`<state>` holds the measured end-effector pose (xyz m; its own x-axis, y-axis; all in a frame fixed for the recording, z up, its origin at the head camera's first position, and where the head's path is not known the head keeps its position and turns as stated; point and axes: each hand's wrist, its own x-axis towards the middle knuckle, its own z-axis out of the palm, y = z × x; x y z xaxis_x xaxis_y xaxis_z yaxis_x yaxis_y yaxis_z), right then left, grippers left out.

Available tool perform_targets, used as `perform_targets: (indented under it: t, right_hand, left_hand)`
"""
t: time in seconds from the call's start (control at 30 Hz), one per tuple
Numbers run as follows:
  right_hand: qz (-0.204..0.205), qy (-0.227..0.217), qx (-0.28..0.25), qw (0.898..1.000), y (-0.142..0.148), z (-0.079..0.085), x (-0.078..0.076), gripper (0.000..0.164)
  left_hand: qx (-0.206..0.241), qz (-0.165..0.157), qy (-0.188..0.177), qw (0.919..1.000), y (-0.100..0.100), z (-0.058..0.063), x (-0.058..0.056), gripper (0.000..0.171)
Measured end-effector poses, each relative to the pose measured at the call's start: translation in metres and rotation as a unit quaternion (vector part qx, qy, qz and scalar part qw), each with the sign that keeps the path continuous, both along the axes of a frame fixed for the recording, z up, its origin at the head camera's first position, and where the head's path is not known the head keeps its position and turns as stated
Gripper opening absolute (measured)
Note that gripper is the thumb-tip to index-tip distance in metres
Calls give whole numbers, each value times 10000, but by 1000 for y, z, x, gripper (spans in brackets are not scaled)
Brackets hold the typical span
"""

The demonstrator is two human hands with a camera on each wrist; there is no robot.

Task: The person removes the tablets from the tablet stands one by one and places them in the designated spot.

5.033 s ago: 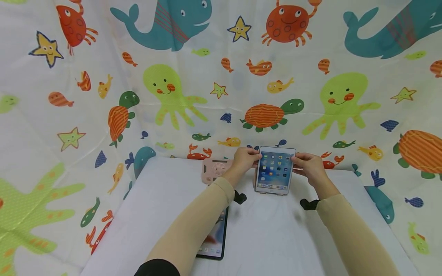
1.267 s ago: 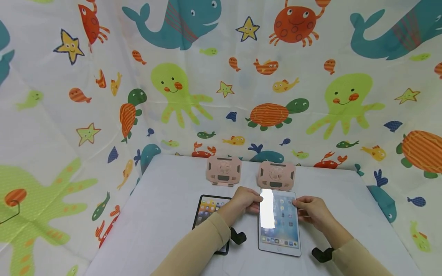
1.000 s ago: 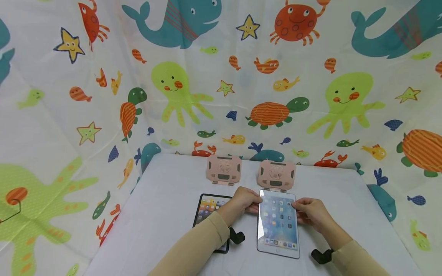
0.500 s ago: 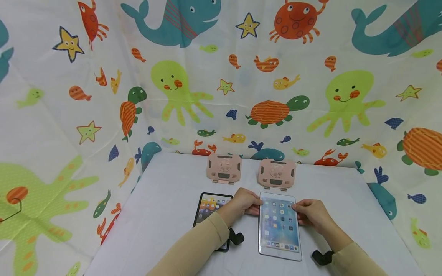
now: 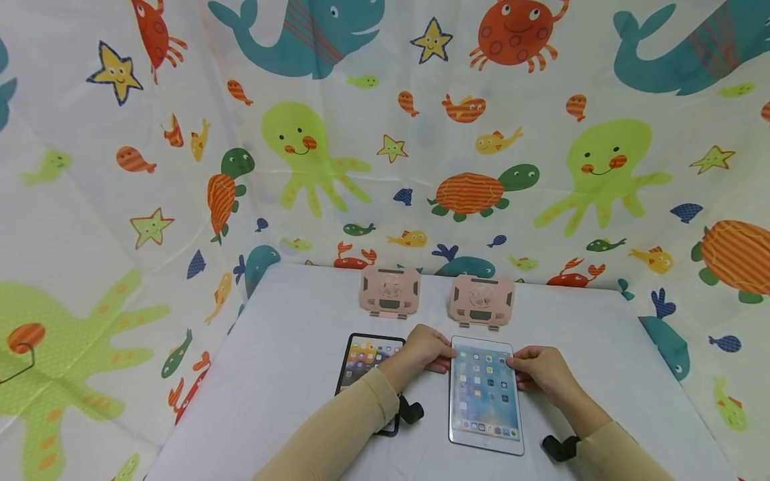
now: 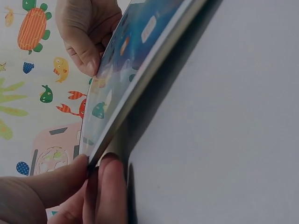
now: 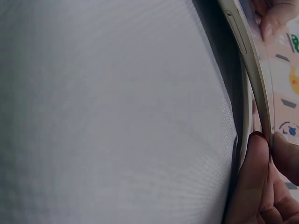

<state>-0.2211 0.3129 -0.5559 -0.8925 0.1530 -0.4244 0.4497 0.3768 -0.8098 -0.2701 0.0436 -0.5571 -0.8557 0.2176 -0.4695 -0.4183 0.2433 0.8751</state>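
A white-framed tablet (image 5: 484, 394) with app icons lit on its screen is tilted, its far end raised off the white tabletop. My left hand (image 5: 426, 349) pinches its upper left edge between thumb and fingers; the left wrist view shows the thumb on the screen side and fingertips beneath. On the upper right edge my right hand (image 5: 544, 374) pinches in the same way, and in the right wrist view the tablet's thin metal side (image 7: 247, 51) runs up from those fingertips. The near end of the tablet is low, close over the cloth.
Two pink stands (image 5: 390, 292) stand upright side by side at the back of the table (image 5: 289, 374). A black-framed tablet (image 5: 361, 361) lies on the left, partly hidden under the left forearm. A curtain (image 5: 415, 147) printed with sea animals encloses the back and sides.
Five seconds ago the tablet leaned upright at the right-hand stand; both hands have brought it down and toward me. Over the last second it shifts only slightly, and the grip stays.
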Motion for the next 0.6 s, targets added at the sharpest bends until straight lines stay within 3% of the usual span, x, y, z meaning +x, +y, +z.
perform_targets:
  t: [0.6]
  right_hand:
    - [6,-193,191,9996,-5,5,-2,29]
  left_hand:
    - [-42,-33,39,10000,-4,2,0,13]
